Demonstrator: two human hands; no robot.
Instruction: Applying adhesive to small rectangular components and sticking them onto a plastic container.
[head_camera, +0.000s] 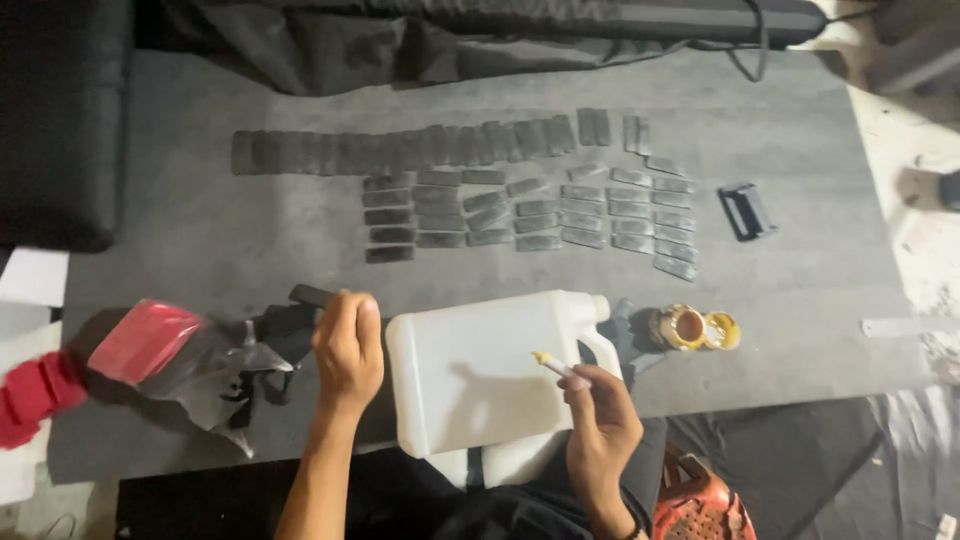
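Note:
My left hand (348, 348) is curled shut around a small dark flat piece (312, 295) at the edge of the grey mat, just left of a white plastic jug (480, 365) lying on its side. My right hand (598, 420) hovers over the jug's lower right corner and pinches a thin stick with a yellow tip (552, 364). Beyond the jug, many dark flat rectangular pieces (530, 215) lie in neat rows, with a long overlapping line of them (400, 150) further back.
A small open pot of brown-yellow paste (686, 327) with its lid (722, 330) sits right of the jug. A plastic bag with a red block (150, 340) lies at left. A black clip-like part (748, 211) rests at right. Dark fabric (450, 40) borders the mat's far edge.

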